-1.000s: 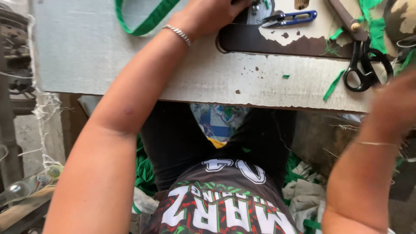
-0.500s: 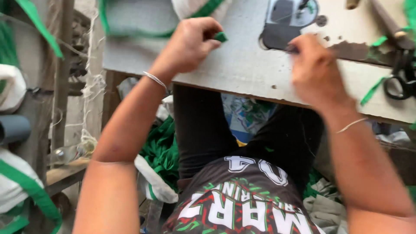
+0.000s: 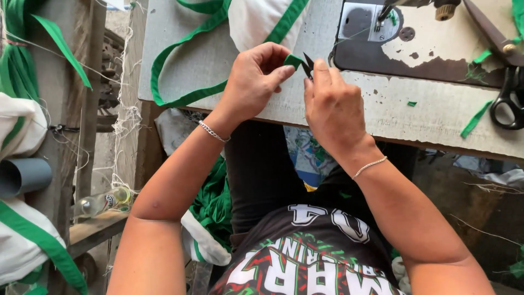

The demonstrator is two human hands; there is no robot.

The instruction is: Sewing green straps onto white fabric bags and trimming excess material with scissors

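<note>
Green strap (image 3: 221, 87) was the thing in hand: its cut end sat pinched between the thumb and fingers of the left hand (image 3: 254, 82), just above the near edge of the table, a little toward twelve o'clock from the middle of the view. From that pinch the band ran off toward nine o'clock in a long loop across the tabletop and up again toward eleven. The right hand (image 3: 334, 106) was closed around a small thread snip (image 3: 308, 64), whose dark blades poked out at the top of the fist and met the strap's end, touching it.

Nearest the camera, at six o'clock, was the person's dark printed shirt (image 3: 305, 257). Both wrists wore thin chain bracelets. At seven o'clock a clear bottle (image 3: 103, 202) lay on a wooden ledge, and a heap of green cloth (image 3: 215, 202) filled the space under the table beside the lap.

Farther out, the worn pale table (image 3: 436, 109) stretched across the view. At two o'clock stood the bed of a sewing machine (image 3: 415, 49) with its metal needle plate. At three o'clock lay large black-handled shears (image 3: 507, 82), with scraps of green strap just beside them. A white cloth piece (image 3: 256, 22) edged in green rested at twelve o'clock.
</note>
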